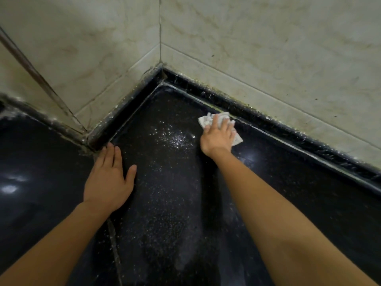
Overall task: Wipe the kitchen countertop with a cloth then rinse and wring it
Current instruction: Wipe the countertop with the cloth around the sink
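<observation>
Bare forearms, the left forearm (51, 244) and the right forearm (288, 213), reached in from the bottom edge across a glossy black speckled stone countertop (169, 213) that filled the lower part of the view and ran into a corner. Behind it rose a wall of pale beige marbled tiles (268, 48), met along its foot by a raised black stone upstand (274, 122) with grimy sealant. A thin metal pipe (31, 69) slanted down the wall at the left.

The left hand (107, 180) lay palm down on the countertop near the corner, its fingers (112, 153) straight and close together, thumb spread out to the side, holding nothing.

The right hand (217, 135) pressed flat on a crumpled white cloth (205, 120) just beside the right-hand upstand. Its fingers (224, 123) were straight and slightly spread over the cloth, which lay beneath them and the palm; bunched folds stuck out past the fingertips to the upper left, and one corner showed on the right of the hand.

A patch of glinting water droplets (175, 138) sat on the countertop between the hands, nearer the right.
</observation>
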Tool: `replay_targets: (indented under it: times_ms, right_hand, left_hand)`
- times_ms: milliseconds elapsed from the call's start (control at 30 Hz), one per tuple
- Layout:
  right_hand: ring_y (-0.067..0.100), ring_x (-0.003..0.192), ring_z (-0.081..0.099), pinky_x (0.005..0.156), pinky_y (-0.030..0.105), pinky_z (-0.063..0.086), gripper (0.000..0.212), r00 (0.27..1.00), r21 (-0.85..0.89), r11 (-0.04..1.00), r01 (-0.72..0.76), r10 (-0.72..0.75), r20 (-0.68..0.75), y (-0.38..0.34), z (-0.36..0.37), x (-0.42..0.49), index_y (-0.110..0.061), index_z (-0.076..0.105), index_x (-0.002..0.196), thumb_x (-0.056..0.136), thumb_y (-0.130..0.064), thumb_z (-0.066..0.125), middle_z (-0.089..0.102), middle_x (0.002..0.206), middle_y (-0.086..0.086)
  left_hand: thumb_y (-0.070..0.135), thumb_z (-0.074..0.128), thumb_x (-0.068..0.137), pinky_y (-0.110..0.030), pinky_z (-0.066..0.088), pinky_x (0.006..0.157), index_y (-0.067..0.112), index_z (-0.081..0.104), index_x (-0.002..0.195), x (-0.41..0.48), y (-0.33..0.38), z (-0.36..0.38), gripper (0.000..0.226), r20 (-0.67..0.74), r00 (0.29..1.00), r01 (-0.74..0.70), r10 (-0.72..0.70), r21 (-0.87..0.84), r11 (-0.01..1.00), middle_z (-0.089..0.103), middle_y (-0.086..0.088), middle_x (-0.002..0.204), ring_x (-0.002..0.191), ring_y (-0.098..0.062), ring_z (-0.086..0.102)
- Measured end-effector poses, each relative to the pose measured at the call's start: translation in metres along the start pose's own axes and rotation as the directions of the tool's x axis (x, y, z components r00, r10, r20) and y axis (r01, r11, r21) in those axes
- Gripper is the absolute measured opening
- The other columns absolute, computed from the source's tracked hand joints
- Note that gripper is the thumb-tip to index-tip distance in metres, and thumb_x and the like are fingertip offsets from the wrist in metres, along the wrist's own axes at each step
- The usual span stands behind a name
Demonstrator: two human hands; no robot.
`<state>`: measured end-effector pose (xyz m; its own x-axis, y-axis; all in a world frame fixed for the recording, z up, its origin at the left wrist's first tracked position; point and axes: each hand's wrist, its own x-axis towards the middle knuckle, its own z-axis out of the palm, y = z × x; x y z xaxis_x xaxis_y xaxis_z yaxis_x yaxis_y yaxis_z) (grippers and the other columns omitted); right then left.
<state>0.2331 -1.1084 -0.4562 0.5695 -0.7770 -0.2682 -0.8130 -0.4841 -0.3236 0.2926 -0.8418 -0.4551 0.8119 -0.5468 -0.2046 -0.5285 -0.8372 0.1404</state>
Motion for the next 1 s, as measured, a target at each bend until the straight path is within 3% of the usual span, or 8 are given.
replay_targets:
  times_ms: [133,267,367,500,600,700,1000]
  right_hand:
    - [0.025,0.146,-0.021,0.117,0.038,-0.014,0.054,0.929,0.008,0.940,0.342,-0.340,0.147,-0.035,0.018,-0.018,-0.027,0.004,0.155,0.104,-0.039,0.017,-0.011,0.162,0.008]
    - [0.020,0.147,-0.018,0.116,0.032,-0.012,0.053,0.867,-0.078,0.876,0.475,-0.452,0.208,-0.014,0.005,-0.015,-0.028,0.002,0.155,0.105,-0.041,0.014,-0.010,0.162,0.003]
    - [0.022,0.148,-0.014,0.116,0.031,-0.009,0.053,0.917,-0.082,0.918,0.389,-0.377,0.132,0.022,-0.008,-0.012,-0.025,0.004,0.155,0.105,-0.039,0.014,-0.007,0.162,0.004]
    - [0.026,0.149,-0.008,0.119,0.036,-0.004,0.054,0.995,-0.086,0.993,0.083,-0.087,-0.044,0.073,-0.020,-0.012,-0.020,0.006,0.155,0.105,-0.036,0.015,-0.002,0.162,0.010]
    - [0.027,0.148,-0.010,0.118,0.040,-0.007,0.054,0.984,-0.007,0.990,-0.142,0.140,-0.112,0.079,-0.021,-0.009,-0.019,0.005,0.155,0.104,-0.035,0.016,-0.004,0.162,0.011]
    - [0.029,0.147,-0.016,0.117,0.044,-0.010,0.056,0.961,0.043,0.965,-0.259,0.262,-0.088,0.051,-0.011,-0.001,-0.016,0.001,0.155,0.104,-0.035,0.016,-0.009,0.161,0.014]
    - [0.028,0.146,-0.021,0.117,0.043,-0.013,0.055,0.993,-0.041,0.993,0.112,-0.110,0.044,-0.067,0.027,0.020,-0.024,-0.003,0.155,0.104,-0.038,0.013,-0.014,0.161,0.010]
  left_hand:
    - [0.050,0.022,0.096,-0.036,0.006,0.119,-0.002,0.009,0.149,-0.001,-0.001,0.000,0.075,-0.003,1.000,0.005,-0.005,0.011,1.000,0.005,-0.019,0.158,0.146,-0.028,0.006]
    - [0.051,0.020,0.096,-0.037,0.009,0.119,-0.003,0.010,0.149,-0.001,-0.001,-0.002,0.076,0.010,1.000,0.008,-0.008,0.050,0.999,0.006,-0.020,0.157,0.146,-0.029,0.007]
    - [0.050,0.021,0.095,-0.038,0.011,0.119,-0.003,0.012,0.148,-0.001,0.000,-0.004,0.076,0.006,1.000,0.008,-0.008,0.043,0.999,0.008,-0.020,0.157,0.146,-0.029,0.009]
    - [0.052,0.022,0.095,-0.038,0.010,0.119,0.000,0.010,0.149,-0.001,-0.001,-0.004,0.076,0.012,1.000,0.018,-0.018,0.020,1.000,0.006,-0.017,0.158,0.146,-0.027,0.007]
    - [0.053,0.021,0.095,-0.037,0.010,0.119,0.001,0.010,0.150,-0.001,-0.002,-0.004,0.076,0.000,1.000,0.011,-0.011,0.013,1.000,0.006,-0.015,0.158,0.146,-0.025,0.006]
    - [0.054,0.019,0.095,-0.036,0.010,0.119,0.002,0.010,0.150,-0.001,-0.003,-0.002,0.076,-0.017,1.000,0.004,-0.003,0.008,1.000,0.005,-0.014,0.159,0.147,-0.024,0.006]
    - [0.060,0.004,0.088,-0.036,0.013,0.119,0.003,0.017,0.149,0.000,-0.008,0.008,0.084,-0.083,0.997,-0.012,0.009,-0.036,0.999,0.012,-0.013,0.158,0.146,-0.023,0.011]
